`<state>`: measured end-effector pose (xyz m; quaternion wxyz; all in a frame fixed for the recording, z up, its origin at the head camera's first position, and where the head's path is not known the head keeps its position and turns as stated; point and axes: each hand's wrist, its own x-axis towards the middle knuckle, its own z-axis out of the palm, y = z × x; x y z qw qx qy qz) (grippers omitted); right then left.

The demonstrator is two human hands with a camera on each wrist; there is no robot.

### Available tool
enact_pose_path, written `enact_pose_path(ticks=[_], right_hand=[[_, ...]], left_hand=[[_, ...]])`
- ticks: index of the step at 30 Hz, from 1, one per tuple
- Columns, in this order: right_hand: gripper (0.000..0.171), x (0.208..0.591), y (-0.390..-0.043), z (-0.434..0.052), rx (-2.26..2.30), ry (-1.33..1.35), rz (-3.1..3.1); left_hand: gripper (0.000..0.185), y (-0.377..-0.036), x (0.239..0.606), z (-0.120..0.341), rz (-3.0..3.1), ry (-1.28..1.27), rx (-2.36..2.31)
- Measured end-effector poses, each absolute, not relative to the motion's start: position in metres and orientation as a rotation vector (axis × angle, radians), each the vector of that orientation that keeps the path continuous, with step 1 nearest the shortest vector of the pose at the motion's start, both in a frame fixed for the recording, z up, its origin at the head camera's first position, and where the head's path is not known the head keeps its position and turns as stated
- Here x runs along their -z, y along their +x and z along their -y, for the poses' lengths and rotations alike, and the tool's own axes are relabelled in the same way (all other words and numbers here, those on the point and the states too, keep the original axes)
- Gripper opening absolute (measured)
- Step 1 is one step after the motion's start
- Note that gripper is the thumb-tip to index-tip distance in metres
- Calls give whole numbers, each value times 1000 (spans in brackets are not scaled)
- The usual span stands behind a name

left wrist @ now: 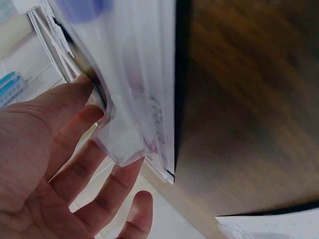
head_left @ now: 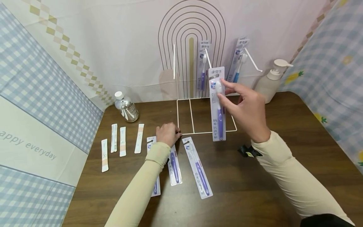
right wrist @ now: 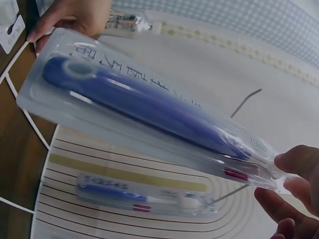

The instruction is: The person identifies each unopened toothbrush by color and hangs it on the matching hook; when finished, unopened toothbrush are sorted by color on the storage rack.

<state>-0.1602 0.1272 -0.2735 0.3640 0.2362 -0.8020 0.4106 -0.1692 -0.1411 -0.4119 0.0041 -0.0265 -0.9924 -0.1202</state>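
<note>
The right hand [head_left: 249, 110] holds a packaged toothbrush [head_left: 218, 107] upright in the air above the wire rack base [head_left: 185, 132]. Its fingers [head_left: 227, 85] pinch the pack near the top, at the brush head, so the pack's long axis runs vertically and most of it hangs below the grip. A white hook arm [head_left: 208, 58] of the rack slants up just behind and above the pack's card header, and the hang hole end lies closest to it. The right hand is far nearer this hook than the left.

The left hand [head_left: 168, 134] rests on the dark wood-grain surface [head_left: 255, 189] at the near left corner of the rack base, fingers curled loosely. From the left wrist view its fingers touch the edge of a flat pack, but I cannot tell whether they grip it.

The held pack is a clear, glossy plastic blister on a white card, with a purple handle inside. 2 more packs already hang on the rack, 1 purple [head_left: 203, 67] and 1 blue [head_left: 237, 63]. 3 similar flat packs lie on the surface by the left forearm, the clearest being [head_left: 198, 167]. Further left lie 4 slim paper sachets [head_left: 122, 142], then a small clear bottle [head_left: 126, 107]. A white pump dispenser [head_left: 272, 80] stands at the right.
</note>
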Motion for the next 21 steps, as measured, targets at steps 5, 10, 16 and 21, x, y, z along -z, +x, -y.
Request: enact_pose_path(ticks=[5, 10, 16, 21], right_hand=[[38, 282, -183, -118, -1094, 578, 2108], [35, 287, -224, -103, -1120, 534, 2123], [35, 287, -274, -93, -1120, 439, 2164], [37, 287, -296, -91, -1131, 381, 2195]], left_hand=[[14, -169, 411, 143, 3106, -81, 376], [14, -169, 411, 145, 3103, -72, 378], [15, -170, 413, 143, 3117, -70, 383], [15, -170, 413, 141, 3119, -75, 375]])
